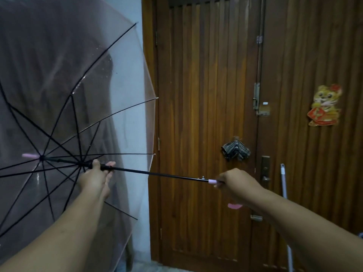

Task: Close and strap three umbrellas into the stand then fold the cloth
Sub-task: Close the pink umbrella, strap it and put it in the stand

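**Reader:** Transparent plastic on the left of the frame, is that the umbrella?

**Describer:** Yes. One clear umbrella (59, 95) is open, its canopy filling the left half of the frame, black ribs fanning out from a hub at lower left. Its black shaft (157, 174) runs almost level from that hub toward the right, dipping slightly.

**Reader:** Where are the hands?

**Describer:** Left hand (96, 178) is at the runner, where the ribs meet the shaft, fingers curled round it. Right hand (235, 185), centre-right, is clamped on the pink handle (213, 181) at the shaft's far end. So the sliding part lies under the left hand; closing likely means drawing it along the shaft toward the right hand.

**Reader:** What else, counted?

**Describer:** One striped cloth (235, 151) hangs on the wooden door (206, 95), and one pale pole (284, 185) leans at the right. I see one umbrella only, and no stand.
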